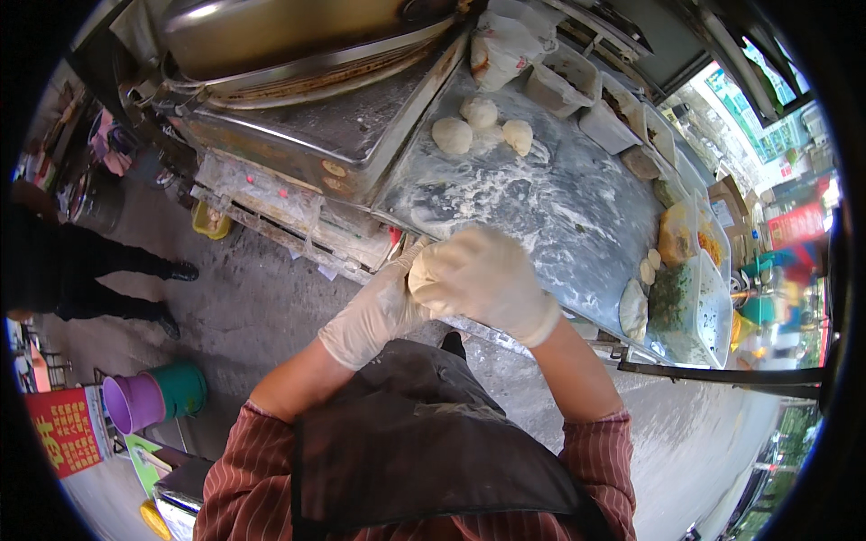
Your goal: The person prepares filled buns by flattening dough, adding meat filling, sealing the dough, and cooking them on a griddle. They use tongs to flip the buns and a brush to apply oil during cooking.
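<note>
Both my hands wear thin white gloves and meet at the near edge of the floured metal worktop. Cupped between them is a piece of pale dough, partly hidden by the fingers. My left hand supports it from the left side. Over its right side and top lies my right hand, slightly blurred, with the fingers bent around it. Farther back on the worktop rest a round dough ball, a second dough ball and a smaller dough piece.
A large round metal pan stands on the stove at the back left. Plastic tubs of fillings, including one with chopped greens, line the worktop's right side. Flattened dough lies beside them. A person stands at the far left.
</note>
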Available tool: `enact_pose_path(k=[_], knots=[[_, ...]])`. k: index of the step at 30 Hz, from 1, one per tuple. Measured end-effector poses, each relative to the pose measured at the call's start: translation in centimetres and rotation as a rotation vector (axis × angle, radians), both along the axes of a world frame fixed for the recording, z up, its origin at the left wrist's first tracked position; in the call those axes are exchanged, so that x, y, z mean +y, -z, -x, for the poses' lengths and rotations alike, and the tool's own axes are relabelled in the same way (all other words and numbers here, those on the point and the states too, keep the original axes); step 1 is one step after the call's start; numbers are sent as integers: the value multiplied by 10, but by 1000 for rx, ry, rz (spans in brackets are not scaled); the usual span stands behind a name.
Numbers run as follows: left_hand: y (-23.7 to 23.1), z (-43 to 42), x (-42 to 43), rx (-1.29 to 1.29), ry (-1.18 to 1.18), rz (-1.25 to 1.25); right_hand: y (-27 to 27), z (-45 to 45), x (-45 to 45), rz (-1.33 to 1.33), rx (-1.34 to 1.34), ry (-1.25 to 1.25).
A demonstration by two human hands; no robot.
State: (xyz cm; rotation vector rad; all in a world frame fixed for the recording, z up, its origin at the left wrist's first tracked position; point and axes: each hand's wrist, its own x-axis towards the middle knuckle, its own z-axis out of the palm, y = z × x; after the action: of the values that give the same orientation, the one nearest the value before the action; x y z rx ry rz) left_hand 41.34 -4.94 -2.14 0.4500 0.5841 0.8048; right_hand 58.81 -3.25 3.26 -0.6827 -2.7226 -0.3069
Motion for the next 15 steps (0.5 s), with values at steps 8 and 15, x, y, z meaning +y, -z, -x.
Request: enact_pose_path(k=[8,15], knots=[[18,-26,2,-236,-383,-127,20,42,13,216,843,485],[79,-34,14,-225,-234,19,63,22,-14,359,395,679]])
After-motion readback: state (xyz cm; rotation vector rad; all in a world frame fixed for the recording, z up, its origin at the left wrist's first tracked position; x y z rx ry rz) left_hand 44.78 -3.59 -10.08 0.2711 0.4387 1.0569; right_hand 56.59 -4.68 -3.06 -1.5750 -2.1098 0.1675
